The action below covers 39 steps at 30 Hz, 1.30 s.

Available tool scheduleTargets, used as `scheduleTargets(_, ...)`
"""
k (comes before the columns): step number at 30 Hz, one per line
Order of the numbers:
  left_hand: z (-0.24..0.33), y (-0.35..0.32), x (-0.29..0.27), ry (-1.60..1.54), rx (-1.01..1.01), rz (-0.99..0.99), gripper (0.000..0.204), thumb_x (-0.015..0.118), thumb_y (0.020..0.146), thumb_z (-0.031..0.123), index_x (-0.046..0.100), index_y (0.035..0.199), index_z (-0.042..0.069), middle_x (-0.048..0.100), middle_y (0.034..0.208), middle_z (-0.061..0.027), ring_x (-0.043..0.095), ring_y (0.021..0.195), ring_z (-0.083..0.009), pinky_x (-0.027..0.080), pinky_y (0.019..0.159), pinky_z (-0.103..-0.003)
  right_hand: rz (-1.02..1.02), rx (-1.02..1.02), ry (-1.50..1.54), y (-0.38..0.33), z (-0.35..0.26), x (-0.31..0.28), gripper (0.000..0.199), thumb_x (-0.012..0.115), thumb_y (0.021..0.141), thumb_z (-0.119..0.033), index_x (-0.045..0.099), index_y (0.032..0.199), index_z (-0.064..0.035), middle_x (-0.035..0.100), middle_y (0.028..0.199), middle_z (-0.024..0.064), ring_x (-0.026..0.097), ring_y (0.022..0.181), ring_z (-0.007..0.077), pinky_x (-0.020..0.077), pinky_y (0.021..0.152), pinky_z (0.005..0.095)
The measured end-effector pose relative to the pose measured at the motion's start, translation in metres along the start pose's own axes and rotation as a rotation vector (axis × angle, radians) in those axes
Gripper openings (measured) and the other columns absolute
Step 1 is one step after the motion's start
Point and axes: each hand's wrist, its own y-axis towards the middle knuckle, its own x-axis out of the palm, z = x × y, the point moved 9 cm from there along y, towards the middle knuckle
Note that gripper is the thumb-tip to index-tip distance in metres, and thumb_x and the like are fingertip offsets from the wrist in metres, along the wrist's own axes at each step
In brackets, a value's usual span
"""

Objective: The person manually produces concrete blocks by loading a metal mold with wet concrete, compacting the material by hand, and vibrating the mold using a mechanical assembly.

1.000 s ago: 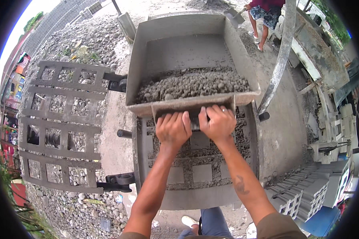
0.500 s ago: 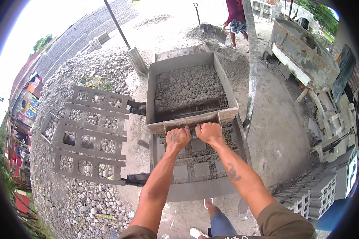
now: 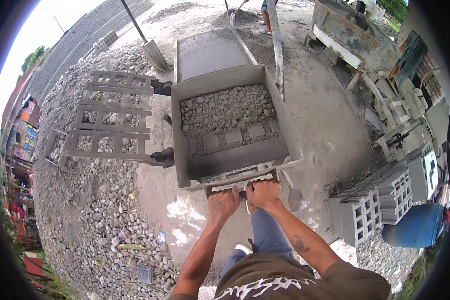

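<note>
Both my hands are closed on the handle bar [image 3: 243, 194] at the near side of a large grey metal box [image 3: 178, 145]. My left hand [image 3: 224, 202] wraps its left part, and my right hand [image 3: 263, 193] wraps the right, close beside it. Inside the box, lumpy grey concrete mix [image 3: 225, 107] is heaped toward the far side. In front of the heap, flat square plates [image 3: 233, 136] with mix in the gaps show through the box. Beyond the box lies a smooth grey metal tabletop [image 3: 212, 47].
To the left, a grid-like metal frame [image 3: 112, 108] extends over gravel [image 3: 110, 215]. A slanted post [image 3: 277, 50] stands at the right. Farther right are a rusty mixing trough [image 3: 357, 42], stacked hollow blocks [image 3: 367, 220] and a blue drum [image 3: 415, 227]. Another person's legs [image 3: 266, 20] show at the back.
The box has slid toward me with both hands still on its bar, baring the smooth tabletop behind it. Plates now show inside it. My view has tipped downward.
</note>
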Motion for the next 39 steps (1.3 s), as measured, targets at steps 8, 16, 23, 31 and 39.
scheduleTargets(8,-0.049,0.06,0.041,-0.045,-0.169,-0.24,0.05,0.057,0.109,0.033,0.077,0.072,0.006,0.076,0.073,-0.0207,0.076,0.066,-0.0405,0.062,0.069,-0.054,-0.242,0.142,-0.006,0.081,0.021,0.035,0.044,0.059,0.099,-0.039,0.083,0.082,-0.0075,0.079,0.082,0.0201,0.078,0.078,0.0387,0.0614,0.083,0.0521)
scheduleTargets(16,-0.049,0.054,0.047,0.015,0.01,-0.062,0.029,0.067,0.104,0.026,0.069,0.076,0.016,0.069,0.072,0.0008,0.069,0.067,-0.0195,0.05,0.066,-0.036,0.037,0.029,0.024,0.081,0.025,0.035,0.026,0.073,0.089,-0.027,0.072,0.067,-0.012,0.075,0.074,0.0073,0.071,0.068,0.0287,0.0537,0.069,0.0419)
scheduleTargets(23,-0.118,0.186,0.11,0.059,-0.026,0.141,0.023,0.069,0.093,0.018,0.069,0.07,0.014,0.067,0.066,-0.002,0.062,0.058,-0.0209,0.041,0.06,-0.037,0.301,-0.22,-0.061,0.236,0.044,0.067,0.027,0.077,0.076,-0.02,0.057,0.059,-0.0174,0.06,0.063,-0.0008,0.059,0.059,0.0197,0.0421,0.06,0.0339)
scheduleTargets(31,-0.237,0.441,0.226,0.08,-0.161,0.093,0.051,0.06,0.106,0.03,0.075,0.064,0.007,0.074,0.069,-0.018,0.074,0.066,-0.038,0.057,0.07,-0.051,0.219,-0.068,0.02,0.514,0.115,0.161,0.039,0.062,0.098,-0.031,0.077,0.072,-0.0061,0.075,0.072,0.0154,0.072,0.068,0.037,0.0578,0.077,0.0503)
scheduleTargets(39,-0.215,0.368,0.203,0.087,-0.336,-0.332,0.061,0.049,0.107,0.04,0.08,0.073,0.001,0.075,0.079,-0.0269,0.078,0.077,-0.0449,0.062,0.081,-0.053,-0.155,0.068,0.028,0.435,0.102,0.144,0.048,0.057,0.099,-0.04,0.084,0.08,-0.0049,0.077,0.078,0.0237,0.077,0.073,0.044,0.063,0.076,0.0544)
